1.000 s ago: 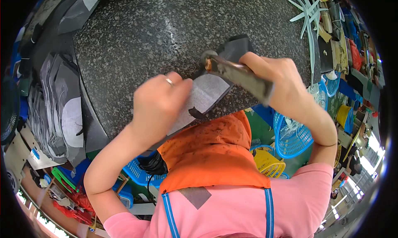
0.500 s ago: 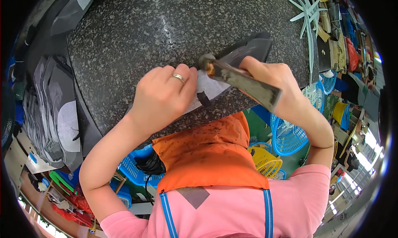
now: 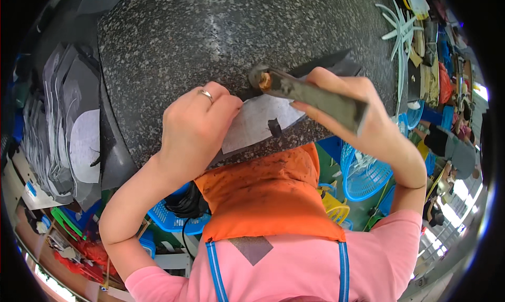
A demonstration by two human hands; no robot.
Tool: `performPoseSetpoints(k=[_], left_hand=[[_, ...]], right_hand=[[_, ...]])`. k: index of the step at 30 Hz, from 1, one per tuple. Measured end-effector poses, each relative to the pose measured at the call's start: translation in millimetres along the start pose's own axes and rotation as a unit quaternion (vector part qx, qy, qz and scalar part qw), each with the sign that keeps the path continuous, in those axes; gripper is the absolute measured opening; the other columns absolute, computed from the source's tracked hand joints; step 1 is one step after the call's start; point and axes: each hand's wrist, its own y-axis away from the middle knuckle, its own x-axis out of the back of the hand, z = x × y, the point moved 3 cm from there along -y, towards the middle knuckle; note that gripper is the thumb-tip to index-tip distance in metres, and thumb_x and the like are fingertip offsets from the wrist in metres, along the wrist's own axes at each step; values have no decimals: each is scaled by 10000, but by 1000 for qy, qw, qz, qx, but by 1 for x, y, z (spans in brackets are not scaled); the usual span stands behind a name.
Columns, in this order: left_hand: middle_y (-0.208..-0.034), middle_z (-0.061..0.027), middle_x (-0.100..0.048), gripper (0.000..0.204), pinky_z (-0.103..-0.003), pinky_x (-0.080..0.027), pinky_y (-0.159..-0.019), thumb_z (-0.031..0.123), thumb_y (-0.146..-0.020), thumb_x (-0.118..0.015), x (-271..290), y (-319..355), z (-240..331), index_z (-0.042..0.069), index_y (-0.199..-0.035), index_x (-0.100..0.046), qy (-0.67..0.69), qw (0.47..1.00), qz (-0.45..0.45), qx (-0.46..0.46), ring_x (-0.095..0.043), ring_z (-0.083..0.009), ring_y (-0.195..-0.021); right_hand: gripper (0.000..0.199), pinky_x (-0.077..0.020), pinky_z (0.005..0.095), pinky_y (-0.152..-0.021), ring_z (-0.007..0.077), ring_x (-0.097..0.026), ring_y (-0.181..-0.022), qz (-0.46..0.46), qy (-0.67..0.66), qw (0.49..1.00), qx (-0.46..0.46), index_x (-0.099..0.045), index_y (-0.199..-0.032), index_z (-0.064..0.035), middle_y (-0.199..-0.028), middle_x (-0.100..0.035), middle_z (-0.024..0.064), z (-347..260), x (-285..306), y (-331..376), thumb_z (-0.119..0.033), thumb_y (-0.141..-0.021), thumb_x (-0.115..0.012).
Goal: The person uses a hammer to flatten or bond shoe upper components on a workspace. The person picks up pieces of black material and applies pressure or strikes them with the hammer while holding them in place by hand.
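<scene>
So the left grip (image 3: 197,122), the one with the ring, has its fingers bunched and pinching the left end of the piece (image 3: 258,124). That piece lies on the speckled desk (image 3: 173,49), near the edge closest to the person, pale side up with a little black tab (image 3: 274,127) on it. The right grip (image 3: 355,104) is clenched around the flat metal body of a hammer (image 3: 326,103), round end pointing left at the piece's far edge. Can't tell if it's touching, that end's kinda blurry. Off to the left there's a messy stack (image 3: 79,112) of dark grey parts, and pale green strips (image 3: 401,31) sit at the far right. Orange apron (image 3: 263,207) up against the desk, blue basket (image 3: 365,175) down by the right forearm.
</scene>
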Motion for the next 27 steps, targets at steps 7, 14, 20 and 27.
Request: performPoseSetpoints(k=[7,14,20,27], left_hand=[[-784,-50,-565,146,-345,-485,-597,54,-682,-649,10,17,-1,68,-821,-608,-57,996,16,-61,-590,-222,-680],[-775,-52,-561,127,-350,-476,-598,75,-691,-638,20,36,-6,67,-817,-625,-66,997,23,-41,-579,-231,-698],[-766,-53,-541,136,-348,-465,-599,88,-677,-634,29,54,-11,62,-809,-618,-74,996,14,-47,-563,-225,-695],[-830,-56,-597,116,-333,-477,-608,70,-691,-667,33,75,1,48,-804,-653,-139,988,54,-46,-591,-223,-726]], right_hand=[[225,-451,441,-544,372,-623,-657,-15,51,998,13,-507,-932,-32,-705,-582,153,-21,-14,-7,-175,-856,-664],[468,-474,313,-387,165,-605,-540,1,237,955,175,-565,-1308,-234,-765,-449,25,-44,-30,-13,-199,-843,-602],[284,-481,355,-425,227,-610,-517,-45,154,977,140,-576,-1142,-163,-676,-499,44,-56,-35,-21,-231,-872,-629],[273,-486,426,-451,294,-617,-507,-46,89,990,104,-508,-855,-71,-625,-613,93,-59,-42,-25,-291,-868,-669]])
